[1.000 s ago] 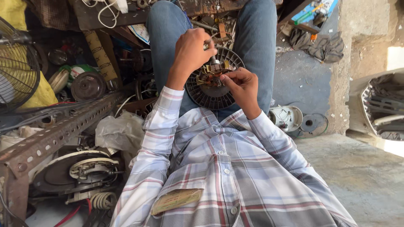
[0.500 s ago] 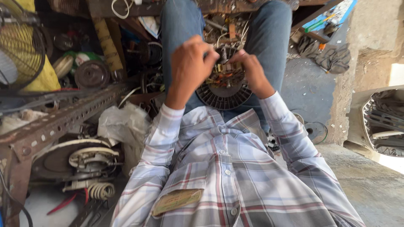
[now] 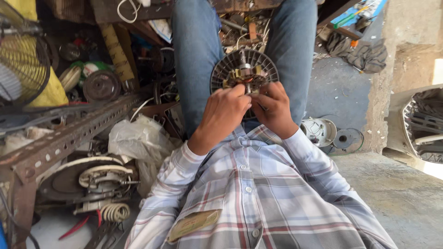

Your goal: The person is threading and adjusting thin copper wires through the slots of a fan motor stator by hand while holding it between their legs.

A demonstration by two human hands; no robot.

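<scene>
A round grey motor part [image 3: 244, 70] with radial fins, copper windings and a short centre shaft rests on my lap between my jeans-clad thighs. My left hand [image 3: 224, 110] grips its near rim with curled fingers. My right hand [image 3: 273, 108] holds the rim just to the right, fingers bent onto the windings. The two hands almost touch and cover the lower part of the piece. My checked shirt sleeves fill the lower middle of the view.
A rusty perforated angle bar [image 3: 69, 136] runs along the left. Below it lie a fan motor with coils [image 3: 99, 180] and red pliers [image 3: 74, 227]. A yellow fan guard [image 3: 23, 60] stands far left. Round metal covers [image 3: 323, 131] lie on the right floor, a white bag [image 3: 136, 138] beside my left arm.
Both hands have drawn closer to my body and together on the near rim. The finned part now shows above my fingers, and the view has shifted slightly.
</scene>
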